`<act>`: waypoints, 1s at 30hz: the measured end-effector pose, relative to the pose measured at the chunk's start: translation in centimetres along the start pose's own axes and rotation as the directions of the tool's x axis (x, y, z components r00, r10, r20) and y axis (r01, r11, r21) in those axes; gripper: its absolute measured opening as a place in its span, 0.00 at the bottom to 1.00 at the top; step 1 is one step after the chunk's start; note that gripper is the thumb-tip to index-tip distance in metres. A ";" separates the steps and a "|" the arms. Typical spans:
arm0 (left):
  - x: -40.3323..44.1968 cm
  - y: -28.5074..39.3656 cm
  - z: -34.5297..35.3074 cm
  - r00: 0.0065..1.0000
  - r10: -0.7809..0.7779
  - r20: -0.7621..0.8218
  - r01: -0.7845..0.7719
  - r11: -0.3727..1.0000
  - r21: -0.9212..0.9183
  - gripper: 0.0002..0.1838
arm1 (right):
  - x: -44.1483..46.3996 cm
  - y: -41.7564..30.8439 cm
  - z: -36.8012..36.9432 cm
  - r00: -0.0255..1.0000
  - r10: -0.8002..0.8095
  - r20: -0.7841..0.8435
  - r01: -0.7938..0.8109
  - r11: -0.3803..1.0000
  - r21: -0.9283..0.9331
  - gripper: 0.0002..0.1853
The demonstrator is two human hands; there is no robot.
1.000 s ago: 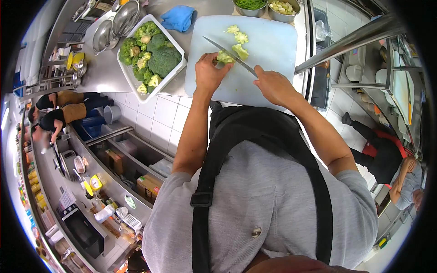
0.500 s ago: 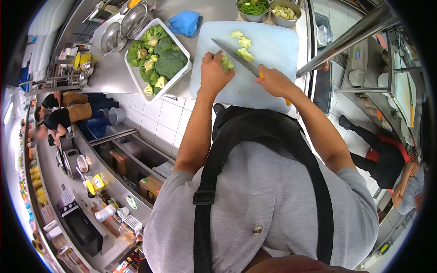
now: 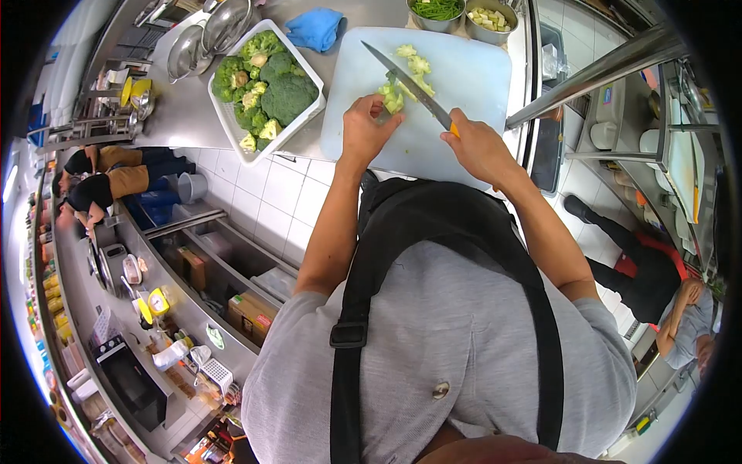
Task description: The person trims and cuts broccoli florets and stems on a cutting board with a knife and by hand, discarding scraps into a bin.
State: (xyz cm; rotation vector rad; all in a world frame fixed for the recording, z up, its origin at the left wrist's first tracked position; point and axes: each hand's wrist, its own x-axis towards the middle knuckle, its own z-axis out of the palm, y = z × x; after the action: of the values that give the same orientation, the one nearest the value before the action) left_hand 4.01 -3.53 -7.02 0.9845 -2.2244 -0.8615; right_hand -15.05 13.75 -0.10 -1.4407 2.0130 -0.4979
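Light-green broccoli piece (image 3: 392,99): on the board, left of the blade, at the left hand's fingertips. Irregular in shape; could roll or slip under pressure if poorly steadied.

Left hand (image 3: 368,131): fingers curled, thumb apart, the gap narrow, about the piece's near side. Whether it truly grips cannot be told. Thumb and fingertips look the likeliest to be nicked, should the blade drift left.

Knife (image 3: 416,91): blade slanting far-left, passing close along the piece's right side.

Right hand (image 3: 475,147): closed round the knife's orange handle. A damp grip could let it twist.

Cut pieces (image 3: 420,64): clustered right of the blade, toward the far side; might be scattered by a wide stroke.

Cutting board (image 3: 471,85): pale, beneath all these; could slide if wet underneath.

White basket (image 3: 308,116): left of the board, heaped with broccoli heads (image 3: 287,103); upper ones could topple if knocked.
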 end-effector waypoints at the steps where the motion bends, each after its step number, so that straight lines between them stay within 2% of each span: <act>1: -0.1 0.0 0.2 1.000 -0.023 0.001 0.023 1.000 -0.021 0.23 | -0.3 -0.9 -0.6 1.000 0.015 -0.002 -0.015 1.000 -0.009 0.16; 5: -0.5 0.7 0.7 0.982 -0.187 -0.026 0.180 0.969 -0.167 0.18 | -1.0 -2.4 -1.1 0.999 -0.012 -0.033 0.012 1.000 -0.009 0.15; 8: -0.4 -0.2 0.4 0.973 -0.208 -0.095 0.195 0.972 -0.134 0.16 | -0.7 -2.5 -0.7 0.999 0.016 0.037 -0.016 1.000 0.005 0.15; 11: 0.5 -0.6 -0.2 0.985 0.026 -0.170 -0.033 0.999 -0.038 0.16 | 0.3 -1.1 1.4 0.998 -0.032 0.050 0.035 0.998 -0.053 0.14; 14: 0.9 -1.3 0.4 0.992 0.067 -0.111 -0.076 0.994 -0.082 0.15 | 0.8 -1.2 2.0 0.997 0.011 0.081 -0.004 0.996 -0.091 0.13; 17: 1.0 -1.3 0.8 0.997 -0.002 -0.076 -0.006 0.993 -0.115 0.13 | 0.6 -1.4 2.3 0.998 -0.012 0.060 0.021 0.989 -0.145 0.13; 22: 0.0 -1.9 0.9 0.998 0.025 -0.052 -0.028 0.998 -0.059 0.12 | 4.2 0.8 4.5 0.990 -0.022 0.136 0.027 0.999 -0.038 0.16; 26: 1.4 -1.5 1.2 0.969 0.223 -0.109 -0.216 0.974 0.071 0.15 | 5.7 3.0 3.3 0.992 -0.076 0.099 0.068 0.994 0.084 0.16; 27: 1.6 -1.4 1.4 0.950 0.295 -0.100 -0.282 0.951 0.126 0.18 | 5.4 2.8 2.9 0.994 -0.038 0.103 0.033 0.998 0.050 0.16; 30: 2.4 -0.5 2.4 0.945 0.319 -0.071 -0.309 0.943 0.127 0.18 | 4.6 2.5 1.6 0.996 0.051 0.078 -0.048 0.998 -0.039 0.16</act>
State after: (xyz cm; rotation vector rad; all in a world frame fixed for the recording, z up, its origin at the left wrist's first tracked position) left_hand 1.17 -4.91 -8.38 0.6749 -2.2889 -0.5404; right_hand -16.75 10.37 -4.00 -1.4071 1.9996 -0.3785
